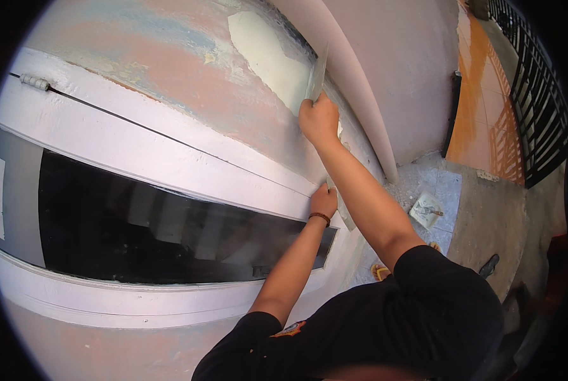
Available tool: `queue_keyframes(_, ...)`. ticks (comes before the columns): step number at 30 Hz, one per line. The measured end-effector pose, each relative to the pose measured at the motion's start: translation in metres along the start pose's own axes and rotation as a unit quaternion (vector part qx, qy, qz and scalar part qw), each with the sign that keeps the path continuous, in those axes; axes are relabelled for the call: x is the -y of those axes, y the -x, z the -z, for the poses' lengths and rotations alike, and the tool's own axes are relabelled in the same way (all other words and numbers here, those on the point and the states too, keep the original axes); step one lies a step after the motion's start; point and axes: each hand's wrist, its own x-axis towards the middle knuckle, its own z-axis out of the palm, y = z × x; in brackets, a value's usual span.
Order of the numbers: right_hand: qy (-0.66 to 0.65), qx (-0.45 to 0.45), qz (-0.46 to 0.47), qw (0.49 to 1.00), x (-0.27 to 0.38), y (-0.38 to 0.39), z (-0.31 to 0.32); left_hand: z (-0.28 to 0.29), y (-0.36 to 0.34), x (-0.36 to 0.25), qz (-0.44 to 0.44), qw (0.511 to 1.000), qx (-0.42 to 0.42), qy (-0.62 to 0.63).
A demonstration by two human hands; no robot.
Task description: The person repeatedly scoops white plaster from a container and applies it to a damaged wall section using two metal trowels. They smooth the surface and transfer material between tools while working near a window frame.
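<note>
My right hand (320, 119) is closed around a putty knife (317, 75), its wide blade against the wall beside a pale cream patch of filler (268, 60). Lower down, my left hand (324, 202), with a brown bracelet at the wrist, grips a second flat scraper (343, 213), whose blade points down and away from the fingers. The handles are mostly hidden in both hands. Around the patch, the wall (170, 70) is mottled with worn pink, blue and grey paint.
A pale round pipe (360, 95) runs along the wall just right of my right hand. White window framing (189, 159) surrounds dark glass (151, 222) at left. On the floor lie a white tray (426, 211) and a dark shoe (488, 266). A black railing (544, 95) stands far right.
</note>
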Motion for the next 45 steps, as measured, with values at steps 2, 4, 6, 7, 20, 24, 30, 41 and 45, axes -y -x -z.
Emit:
queue_keyframes(2,-0.001,-0.003,0.056,0.998,0.065,-0.015,-0.005,0.004,-0.002,-0.002,-0.016,1.000,-0.003,-0.022)
queue_keyframes(4,0.011,0.006,0.135,0.991,0.125,-0.019,-0.011,0.005,-0.001,-0.005,-0.041,0.999,-0.013,-0.006)
queue_keyframes(6,0.014,0.001,0.204,0.979,0.169,-0.018,-0.012,0.005,-0.003,-0.008,-0.013,0.999,0.012,0.037)
queue_keyframes(7,-0.037,0.022,0.236,0.971,0.178,-0.020,-0.005,0.005,-0.004,-0.010,-0.005,0.998,0.013,0.053)
queue_keyframes(20,-0.270,-0.148,-0.316,0.897,-0.142,0.096,0.317,-0.019,0.020,-0.031,0.198,0.793,0.124,0.563)
queue_keyframes(24,-0.346,-0.177,-0.365,0.846,-0.177,0.135,0.386,-0.058,0.029,-0.032,0.271,0.721,0.180,0.612)
queue_keyframes(30,-0.253,-0.082,-0.297,0.917,-0.192,0.122,0.397,-0.134,0.061,-0.049,0.319,0.670,0.236,0.628)
queue_keyframes(41,0.105,0.388,0.312,0.861,-0.144,0.012,0.416,-0.141,0.004,-0.155,0.270,0.538,0.321,0.731)
queue_keyframes(45,0.131,0.393,0.253,0.874,-0.137,-0.019,0.469,-0.102,-0.002,-0.176,0.210,0.607,0.197,0.741)
